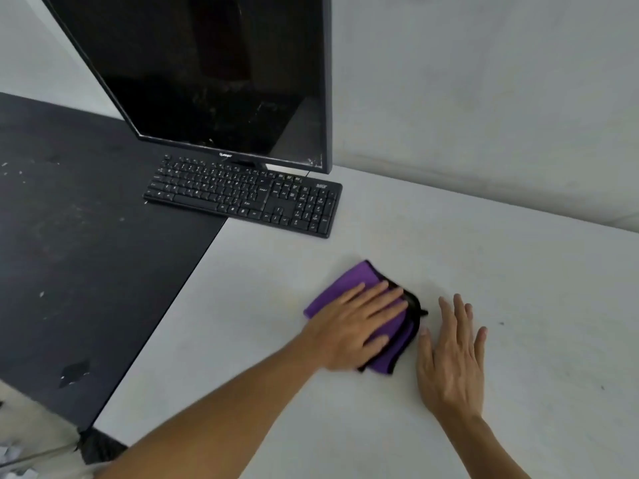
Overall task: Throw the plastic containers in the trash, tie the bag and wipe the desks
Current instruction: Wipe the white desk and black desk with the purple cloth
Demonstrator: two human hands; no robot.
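Note:
A folded purple cloth (340, 285) with black trim lies on the white desk (484, 243). My left hand (356, 326) presses flat on the cloth with straight fingers, covering its middle. Just right of the cloth, my right hand (453, 354) rests flat on the white desk with spread fingers, its thumb close to the cloth's black edge. A black desk (69, 236) adjoins the white one on the left and carries pale specks and smears. No plastic container or trash bag is in view.
A black keyboard (249, 197) straddles the seam between the two desks. Behind it stands a dark monitor (207, 74). A grey wall (484, 81) bounds the white desk at the back. Small dark specks dot the white desk at the right.

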